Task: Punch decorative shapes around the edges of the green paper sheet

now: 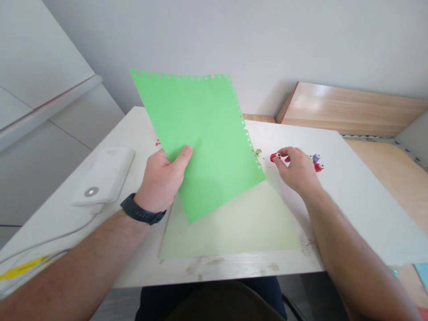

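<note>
My left hand (167, 176) grips the left edge of a green sheet of paper (207, 133), thumb on its front face, and holds it tilted up above the table. Small notches are cut along the sheet's top and right edges. To the right, my right hand (297, 171) pinches a small red craft punch (274, 158) with a white eye, apart from the sheet. Behind that hand sit more small punches, a purple one (316, 158) and another red one (319, 167). Bits of cut paper (257, 152) lie beside the sheet's right edge. A pale sheet (230, 232) lies flat underneath.
On the left of the white table (354, 214) is a white box-shaped device (107, 174) with a cable (67, 234). A yellow strip (23, 267) lies at the near left. Behind the table stands a grey wall, with a wooden panel (351, 107) at the back right.
</note>
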{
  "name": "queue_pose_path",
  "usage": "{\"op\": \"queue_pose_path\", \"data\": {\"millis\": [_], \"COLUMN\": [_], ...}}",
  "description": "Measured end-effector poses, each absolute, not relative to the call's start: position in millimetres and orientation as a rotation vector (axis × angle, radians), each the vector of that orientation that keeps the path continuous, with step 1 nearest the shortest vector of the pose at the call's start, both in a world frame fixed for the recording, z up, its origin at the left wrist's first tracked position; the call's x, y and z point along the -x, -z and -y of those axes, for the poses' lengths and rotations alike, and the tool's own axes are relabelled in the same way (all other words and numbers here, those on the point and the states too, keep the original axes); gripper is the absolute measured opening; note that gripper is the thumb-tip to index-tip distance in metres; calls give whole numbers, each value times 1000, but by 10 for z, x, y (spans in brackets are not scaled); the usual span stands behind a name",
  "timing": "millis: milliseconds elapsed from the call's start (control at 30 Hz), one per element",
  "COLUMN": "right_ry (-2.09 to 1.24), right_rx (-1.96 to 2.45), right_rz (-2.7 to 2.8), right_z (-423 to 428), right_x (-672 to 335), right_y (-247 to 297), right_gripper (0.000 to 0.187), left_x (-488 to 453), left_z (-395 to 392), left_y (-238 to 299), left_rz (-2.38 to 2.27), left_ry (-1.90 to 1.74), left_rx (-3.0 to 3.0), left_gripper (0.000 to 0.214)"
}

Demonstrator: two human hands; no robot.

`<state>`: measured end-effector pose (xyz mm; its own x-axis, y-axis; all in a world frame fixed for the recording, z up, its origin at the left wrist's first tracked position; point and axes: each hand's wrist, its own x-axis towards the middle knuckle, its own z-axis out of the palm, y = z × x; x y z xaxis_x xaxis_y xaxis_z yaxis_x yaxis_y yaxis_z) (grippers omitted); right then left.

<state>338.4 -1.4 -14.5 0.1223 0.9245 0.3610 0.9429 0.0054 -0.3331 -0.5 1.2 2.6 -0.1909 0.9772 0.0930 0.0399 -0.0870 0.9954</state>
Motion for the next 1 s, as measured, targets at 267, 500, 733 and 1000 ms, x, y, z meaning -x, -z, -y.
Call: {"op": "queue_pose_path", "data": {"millis": [267, 500, 733, 1000], "right_ry": [39, 73, 91, 262], "right_rx": [2130, 2219, 2343, 2296], "right_rz": [1774, 1870, 1853, 1788], "right_z": [53, 63, 61, 59], "right_x": [-3533, -3520, -3577, -3658], "right_y": [1, 36, 47, 107], "right_gripper": [21, 22, 29, 32], "left_x": [-7, -25, 47, 107], "left_z": [-7, -23, -98, -196], "left_y": [-39, -65, 17, 74], "left_rz": [-1354, -1324, -1286, -1158], "left_ry": [-1421, -1507, -1641, -1854], "left_rx": [-1177, -1118, -1140, -1062], "left_gripper": [29, 25, 30, 38]}}
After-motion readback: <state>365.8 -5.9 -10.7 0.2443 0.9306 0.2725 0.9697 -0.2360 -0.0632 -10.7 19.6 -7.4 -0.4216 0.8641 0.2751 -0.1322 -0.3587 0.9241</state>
